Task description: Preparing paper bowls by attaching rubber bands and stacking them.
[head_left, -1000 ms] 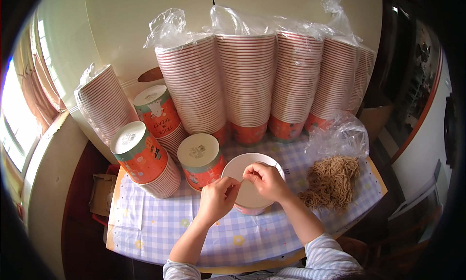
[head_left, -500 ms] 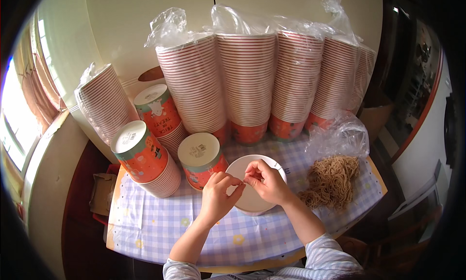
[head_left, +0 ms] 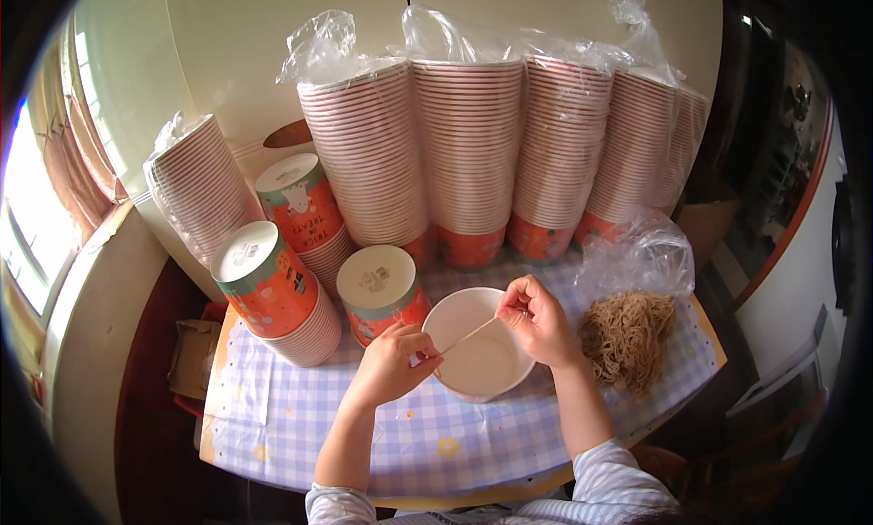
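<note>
A thin tan string is stretched between my two hands, over the mouth of a white paper bucket that stands upright. My left hand pinches the string's lower left end, by the bucket's left rim. Above the right rim, my right hand pinches the other end between thumb and fingers. The bucket's inside is white, and its floor shows below the string. Close behind my left hand stands an upside-down orange paper bucket with a green band.
A bundle of tan strings lies at the right, beside a crumpled clear plastic bag. Tall bagged stacks of buckets line the back. Upside-down bucket stacks stand at the left. A checked tablecloth covers the table.
My hands were close together over the bucket. They have moved apart, left hand leftward and right hand rightward and up, and the string now shows taut between them.
</note>
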{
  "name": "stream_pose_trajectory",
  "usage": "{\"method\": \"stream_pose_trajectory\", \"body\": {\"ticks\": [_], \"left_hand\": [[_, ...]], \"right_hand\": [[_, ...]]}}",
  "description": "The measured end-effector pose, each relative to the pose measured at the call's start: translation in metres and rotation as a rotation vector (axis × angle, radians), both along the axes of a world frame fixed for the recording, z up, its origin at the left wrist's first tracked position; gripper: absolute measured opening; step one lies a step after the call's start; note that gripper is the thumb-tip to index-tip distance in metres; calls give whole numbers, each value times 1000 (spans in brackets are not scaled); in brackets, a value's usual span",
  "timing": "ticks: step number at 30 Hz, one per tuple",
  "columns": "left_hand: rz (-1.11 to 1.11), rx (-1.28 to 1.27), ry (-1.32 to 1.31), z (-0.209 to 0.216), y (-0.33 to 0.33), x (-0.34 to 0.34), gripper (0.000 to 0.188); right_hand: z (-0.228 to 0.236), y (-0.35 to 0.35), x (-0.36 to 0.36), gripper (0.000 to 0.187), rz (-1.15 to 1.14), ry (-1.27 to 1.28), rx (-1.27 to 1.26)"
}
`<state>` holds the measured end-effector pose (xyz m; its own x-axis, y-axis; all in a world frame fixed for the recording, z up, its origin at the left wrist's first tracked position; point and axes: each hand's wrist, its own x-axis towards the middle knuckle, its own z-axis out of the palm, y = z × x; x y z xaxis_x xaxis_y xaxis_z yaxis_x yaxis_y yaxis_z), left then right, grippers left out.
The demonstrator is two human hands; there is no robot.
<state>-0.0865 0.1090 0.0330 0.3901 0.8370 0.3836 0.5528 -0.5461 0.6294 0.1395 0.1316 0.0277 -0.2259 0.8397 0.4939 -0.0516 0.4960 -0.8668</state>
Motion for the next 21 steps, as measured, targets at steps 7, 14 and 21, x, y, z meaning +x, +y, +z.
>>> {"method": "stream_pose_trajectory", "body": {"ticks": [7,14,21], "left_hand": [[-17,-128,-22,-7,-2,-6,10],[71,-193,-435,-55,-36,-14,8],[71,-113,-453,-89,-43,-6,11]], "right_hand": [[16,-21,0,12,83,-281,-10],[15,-53,-25,24,186,-589,259],[-43,-97,-54,41,-108,-937,675]]}}
